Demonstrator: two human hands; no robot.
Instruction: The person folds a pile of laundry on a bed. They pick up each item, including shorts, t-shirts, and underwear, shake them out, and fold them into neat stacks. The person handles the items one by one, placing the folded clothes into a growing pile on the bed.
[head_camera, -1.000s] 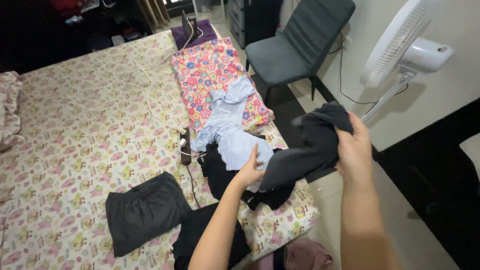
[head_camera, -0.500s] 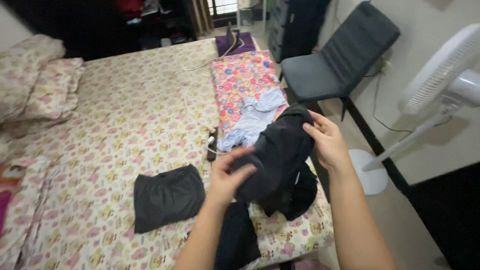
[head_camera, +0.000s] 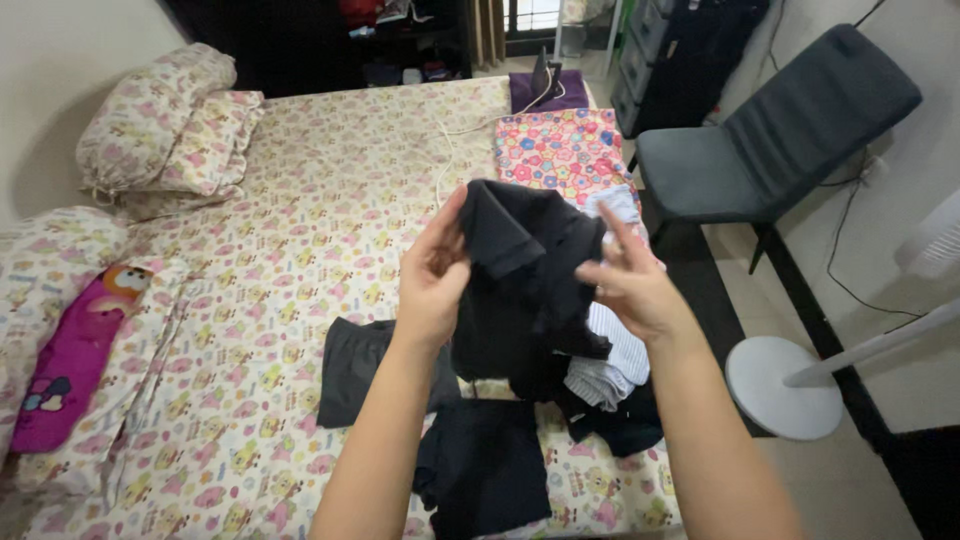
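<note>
Black soft cloth garment (head_camera: 520, 280) at frame centre: our left hand (head_camera: 432, 280) pinches it, right hand (head_camera: 630, 285) grips its other edge.

We see a bed (head_camera: 300, 230) under a floral-print sheet, and just below our left hand (head_camera: 432, 282) a folded dark grey garment (head_camera: 352, 370) lies flat on it, with a black garment (head_camera: 487, 465) beside it nearer us, under both wrists. Below our right hand (head_camera: 632, 290) sits a heap with a striped light-blue piece (head_camera: 610, 362) and black cloth (head_camera: 625, 425); beyond that hand lie a bright flower-patterned cloth (head_camera: 560, 150), a purple cloth (head_camera: 545, 92) and a white cable (head_camera: 445, 150). Far left of our left hand are patterned pillows (head_camera: 165, 130) and a pink plush pillow (head_camera: 75, 355).
</note>
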